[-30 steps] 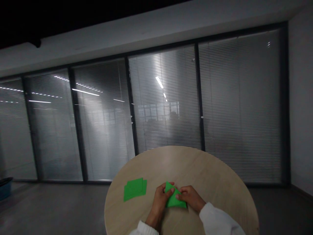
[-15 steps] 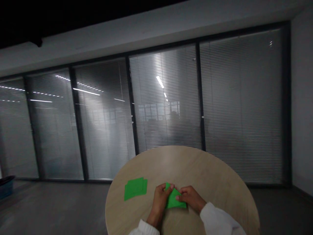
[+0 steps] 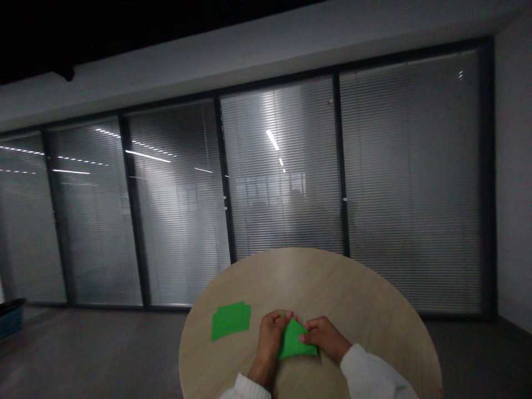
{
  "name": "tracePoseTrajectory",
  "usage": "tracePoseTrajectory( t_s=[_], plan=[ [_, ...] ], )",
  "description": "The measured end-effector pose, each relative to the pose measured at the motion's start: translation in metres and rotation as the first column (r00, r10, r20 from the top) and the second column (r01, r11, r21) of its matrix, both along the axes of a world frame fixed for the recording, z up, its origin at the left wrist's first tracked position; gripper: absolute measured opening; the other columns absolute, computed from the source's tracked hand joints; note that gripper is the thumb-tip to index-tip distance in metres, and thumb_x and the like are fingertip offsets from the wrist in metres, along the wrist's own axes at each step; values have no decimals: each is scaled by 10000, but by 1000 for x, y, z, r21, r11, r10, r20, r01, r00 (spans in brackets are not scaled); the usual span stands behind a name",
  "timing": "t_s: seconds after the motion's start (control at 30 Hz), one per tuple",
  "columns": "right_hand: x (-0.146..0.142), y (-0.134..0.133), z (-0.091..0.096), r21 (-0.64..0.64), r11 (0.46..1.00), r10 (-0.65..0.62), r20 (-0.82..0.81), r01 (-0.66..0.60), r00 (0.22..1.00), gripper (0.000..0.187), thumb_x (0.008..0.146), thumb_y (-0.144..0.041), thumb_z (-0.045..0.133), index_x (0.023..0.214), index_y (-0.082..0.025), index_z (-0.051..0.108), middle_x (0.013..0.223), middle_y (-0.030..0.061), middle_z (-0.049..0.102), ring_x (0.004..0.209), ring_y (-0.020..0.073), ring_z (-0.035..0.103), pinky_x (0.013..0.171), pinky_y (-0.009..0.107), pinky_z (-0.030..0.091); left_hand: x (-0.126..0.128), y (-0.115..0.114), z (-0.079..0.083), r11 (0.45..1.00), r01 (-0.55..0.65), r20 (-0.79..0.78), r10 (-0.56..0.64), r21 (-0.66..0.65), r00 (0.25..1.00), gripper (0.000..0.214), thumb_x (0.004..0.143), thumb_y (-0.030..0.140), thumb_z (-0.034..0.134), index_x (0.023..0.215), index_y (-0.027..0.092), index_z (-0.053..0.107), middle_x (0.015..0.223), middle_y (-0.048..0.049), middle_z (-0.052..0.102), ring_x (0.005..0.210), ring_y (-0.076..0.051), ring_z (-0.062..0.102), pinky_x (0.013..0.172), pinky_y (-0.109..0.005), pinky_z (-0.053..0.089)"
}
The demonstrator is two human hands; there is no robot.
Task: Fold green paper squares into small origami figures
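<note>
Between my two hands is a green sheet of paper (image 3: 294, 342), slanted along its upper right side, just above or on the round wooden table (image 3: 299, 271). My left hand (image 3: 272, 331) pinches its upper left corner, thumb on top. On the right edge, my right hand (image 3: 324, 335) grips the paper between thumb and fingers. Some of the paper lies hidden behind the fingers. Left of my hands, a few overlapping green sheets (image 3: 230, 320) lie flat on the table.
Behind the table runs a glass partition with blinds (image 3: 286, 210) in dark frames. A blue bin (image 3: 11, 318) stands on the floor at the far left. The table's curved edge is near both my forearms.
My left thumb and fingers have shifted slightly left and up at the paper's top corner. The paper's lower left side reaches a little further left. My right hand stays almost still.
</note>
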State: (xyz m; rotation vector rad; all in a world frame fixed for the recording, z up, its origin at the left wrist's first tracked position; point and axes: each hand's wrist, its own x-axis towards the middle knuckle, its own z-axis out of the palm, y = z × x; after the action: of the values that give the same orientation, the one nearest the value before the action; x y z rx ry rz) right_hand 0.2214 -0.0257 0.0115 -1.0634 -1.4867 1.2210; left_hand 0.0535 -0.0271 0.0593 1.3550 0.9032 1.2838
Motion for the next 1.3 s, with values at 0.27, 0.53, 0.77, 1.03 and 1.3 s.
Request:
tracePoseTrajectory(
  t_s=[0.27, 0.53, 0.77, 1.03, 1.3],
  plan=[
    [0, -1, 2, 2, 1000, 7, 9, -7, 1000, 303, 544, -413, 755, 564, -150, 605, 483, -64, 499, 490, 94, 420, 512, 225, 277, 1, 2, -3, 1000, -7, 72, 8, -16, 997, 544, 576, 664, 695, 593, 120, 714, 533, -58, 659, 482, -160, 555, 489, -255, 416],
    [1, 6, -9, -25, 1000, -3, -9, 3, 1000, 295, 513, -386, 760, 517, -151, 582, 453, -70, 488, 466, 87, 403, 500, 221, 267, 2, -2, 3, 994, -57, 2, 58, -96, 998, 640, 577, 752, 615, 592, 117, 694, 478, -31, 601, 441, -153, 511, 477, -268, 390],
    [2, 6, -8, -23, 1000, 7, 23, -6, 1000, 276, 531, -384, 753, 553, -142, 623, 482, -53, 518, 490, 103, 439, 522, 230, 303, -1, 7, -6, 995, -88, -196, 95, 43, 976, 473, 421, 569, 803, 445, 154, 579, 426, 58, 445, 445, -89, 366, 464, -230, 276],
    [-1, 2, -1, 44, 999, 6, 15, -7, 1000, 346, 579, -474, 743, 561, -151, 619, 510, -49, 510, 525, 114, 453, 572, 251, 334, -2, 13, -14, 975, -89, -368, 160, 203, 916, 348, 559, 480, 751, 526, 140, 685, 481, 13, 542, 517, -130, 441, 512, -239, 296],
    [0, 2, 1, 108, 994, 26, -13, -25, 1000, 320, 563, -446, 757, 535, -152, 634, 522, -37, 546, 549, 134, 501, 607, 267, 396, 2, 9, -11, 976, -82, -380, 154, 199, 912, 270, 555, 413, 749, 562, 145, 723, 463, 21, 549, 486, -116, 410, 496, -231, 271]
  ],
)
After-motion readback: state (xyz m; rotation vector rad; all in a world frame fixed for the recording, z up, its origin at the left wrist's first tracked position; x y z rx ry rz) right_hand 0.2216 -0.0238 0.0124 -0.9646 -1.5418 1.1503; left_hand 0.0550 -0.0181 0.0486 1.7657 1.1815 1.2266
